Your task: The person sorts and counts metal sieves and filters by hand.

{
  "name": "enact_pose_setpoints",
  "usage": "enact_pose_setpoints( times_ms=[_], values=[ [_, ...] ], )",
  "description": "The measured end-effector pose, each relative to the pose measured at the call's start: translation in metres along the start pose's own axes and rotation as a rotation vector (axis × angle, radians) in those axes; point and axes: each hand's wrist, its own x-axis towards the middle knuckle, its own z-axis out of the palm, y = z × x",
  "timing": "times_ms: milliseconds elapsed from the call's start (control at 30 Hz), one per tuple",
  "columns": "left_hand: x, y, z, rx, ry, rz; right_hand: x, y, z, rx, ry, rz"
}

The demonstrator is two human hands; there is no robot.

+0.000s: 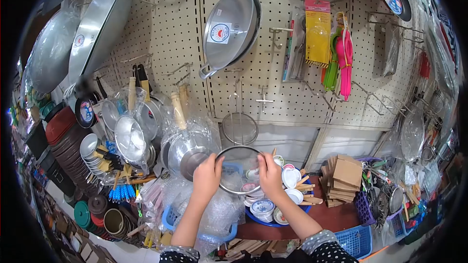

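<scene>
Both of my hands grip a round mesh strainer [240, 171] by its metal rim, holding it out in front of the pegboard. My left hand [206, 174] has fingers and thumb closed on the left side of the rim. On the opposite side, my right hand [271, 173] pinches the rim. Blue plastic and small bowls show faintly through the strainer. Just above it, a second wire strainer [240, 128] hangs from the board. A clear-wrapped pan with a wooden handle [178, 111] is close to my left hand. White enamel bowls [263, 206] lie below my right hand.
A large metal wok [230, 31] hangs on the pegboard [287, 104]. Flattened cardboard [343, 180] is stacked on the red shelf [336, 216]. A blue basket [353, 241] stands at the lower right. Brown pots [73, 148] and wrapped pans [130, 137] crowd the left.
</scene>
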Motion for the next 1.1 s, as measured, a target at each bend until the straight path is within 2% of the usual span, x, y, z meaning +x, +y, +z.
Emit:
enact_pose_setpoints(
  times_ms=[100,300,600,900,1000,1100],
  values=[
    [0.028,-0.003,-0.002,0.038,0.028,0.042,0.025,0.001,0.013,0.002,0.049,-0.052],
    [0.057,-0.014,0.006,0.061,0.030,0.104,0.047,0.014,0.024,0.117,0.050,-0.012],
    [0.064,-0.023,0.036,0.253,0.014,0.019,0.062,0.056,0.034,0.060,-0.004,0.079],
    [0.083,-0.034,0.086,0.360,0.100,-0.003,0.082,0.091,0.047,-0.052,0.072,-0.026],
    [0.095,-0.039,0.097,0.368,0.067,-0.028,0.090,0.104,0.052,-0.009,0.052,0.025],
    [0.105,-0.035,0.097,0.430,0.018,-0.071,0.099,0.119,0.058,-0.109,0.061,-0.029]
  ],
)
